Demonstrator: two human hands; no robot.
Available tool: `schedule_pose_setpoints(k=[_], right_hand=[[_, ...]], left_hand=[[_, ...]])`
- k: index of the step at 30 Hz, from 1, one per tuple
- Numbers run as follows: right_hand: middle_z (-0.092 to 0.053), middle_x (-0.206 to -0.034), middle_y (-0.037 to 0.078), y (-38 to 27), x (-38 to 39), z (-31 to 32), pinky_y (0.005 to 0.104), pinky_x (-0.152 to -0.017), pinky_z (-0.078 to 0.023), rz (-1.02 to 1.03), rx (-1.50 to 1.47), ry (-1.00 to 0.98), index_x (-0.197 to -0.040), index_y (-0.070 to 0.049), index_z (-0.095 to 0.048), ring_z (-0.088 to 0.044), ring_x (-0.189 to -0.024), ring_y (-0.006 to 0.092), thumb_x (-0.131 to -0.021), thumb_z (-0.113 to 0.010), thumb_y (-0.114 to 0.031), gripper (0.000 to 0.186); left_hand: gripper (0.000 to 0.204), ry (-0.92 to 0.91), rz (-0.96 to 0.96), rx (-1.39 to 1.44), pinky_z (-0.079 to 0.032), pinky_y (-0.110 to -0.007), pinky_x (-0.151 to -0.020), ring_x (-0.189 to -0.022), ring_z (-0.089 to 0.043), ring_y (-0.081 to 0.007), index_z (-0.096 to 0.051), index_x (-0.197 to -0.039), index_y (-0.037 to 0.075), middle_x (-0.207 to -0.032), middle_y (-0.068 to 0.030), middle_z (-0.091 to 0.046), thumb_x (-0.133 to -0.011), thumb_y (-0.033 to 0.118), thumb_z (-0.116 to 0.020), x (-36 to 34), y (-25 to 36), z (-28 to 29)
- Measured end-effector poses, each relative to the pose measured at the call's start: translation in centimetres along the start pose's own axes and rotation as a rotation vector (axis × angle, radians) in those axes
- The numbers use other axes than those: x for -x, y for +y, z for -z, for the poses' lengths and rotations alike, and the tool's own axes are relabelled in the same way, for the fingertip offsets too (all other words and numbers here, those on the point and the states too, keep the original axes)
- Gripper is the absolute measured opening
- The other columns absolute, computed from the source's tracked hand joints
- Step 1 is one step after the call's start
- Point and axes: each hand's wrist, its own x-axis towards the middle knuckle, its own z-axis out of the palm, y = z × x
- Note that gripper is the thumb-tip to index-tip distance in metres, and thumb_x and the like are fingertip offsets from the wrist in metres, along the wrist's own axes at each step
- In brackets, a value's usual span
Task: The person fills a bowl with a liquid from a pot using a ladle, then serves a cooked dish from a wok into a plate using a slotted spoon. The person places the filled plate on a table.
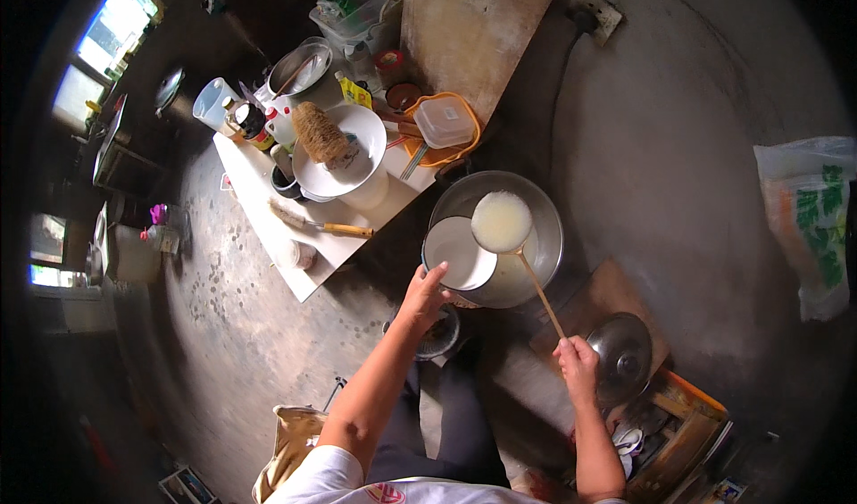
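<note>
My left hand (429,291) grips the rim of a white bowl (457,247) tilted over the left side of a wide metal pot (551,227). The inside of the bowl looks plain white. In my right hand (577,361) is the long light-brown handle of a ladle (503,222). Its round head is filled with something pale and creamy, and it hangs over the pot, just right of the bowl. Pale liquid seems to lie in the pot, though the bowl and ladle hide much of it.
A white table (254,178) at the left carries a white basin (357,169) with a brown loofah (321,133), a wooden-handled brush (344,229), bottles and an orange basket (478,142). A pot lid (622,357) lies on a board at lower right. A plastic bag (808,227) hangs far right.
</note>
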Motion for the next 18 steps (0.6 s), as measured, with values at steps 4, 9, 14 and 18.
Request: schedule_pose_setpoints(k=[4,9,14,18], right_hand=[[-0.054,-0.061,0.003,1.0,1.3,-1.1,0.0280,-0.051,-0.040,0.226,0.217,0.169,-0.078,-0.002,-0.062,-0.049,-0.055,0.0109,-0.090,-0.063,-0.022,0.023],[-0.062,-0.071,0.016,0.7,2.6,-1.5,0.0398,-0.056,-0.047,0.605,0.587,0.377,-0.086,-0.004,-0.063,-0.061,-0.063,0.0339,-0.087,-0.065,-0.015,0.011],[-0.059,-0.065,0.011,0.8,1.4,-2.4,0.0335,-0.051,-0.042,0.626,0.475,0.276,-0.085,-0.003,-0.064,-0.057,-0.056,0.0262,-0.091,-0.062,-0.017,0.014],[-0.040,-0.061,-0.010,1.6,0.8,-2.5,0.0166,-0.043,-0.022,-0.003,-0.182,-0.033,-0.080,-0.007,-0.060,-0.031,-0.049,-0.0018,-0.096,-0.056,-0.028,0.027]], left_hand=[[0.051,-0.054,0.002,0.077,-0.045,-0.032,-0.075,-0.101,-0.054,-0.0162,-0.047,-0.126,0.009,-0.118,-0.0034,-0.056,-0.087,0.033,-0.067,-0.7,-0.3,-1.4],[0.050,-0.088,-0.034,0.117,-0.045,-0.029,-0.071,-0.098,-0.057,-0.0157,-0.047,-0.127,0.009,-0.117,-0.0030,-0.058,-0.087,0.032,-0.067,-0.3,-0.5,-1.5],[0.050,-0.082,0.002,0.120,-0.045,-0.029,-0.072,-0.099,-0.057,-0.0141,-0.048,-0.127,0.010,-0.116,-0.0019,-0.059,-0.086,0.032,-0.068,-0.5,-1.0,0.4],[0.053,-0.109,-0.007,0.125,-0.045,-0.033,-0.079,-0.106,-0.056,-0.0148,-0.047,-0.130,0.010,-0.121,-0.0020,-0.059,-0.087,0.033,-0.066,-0.8,-1.2,1.8]])
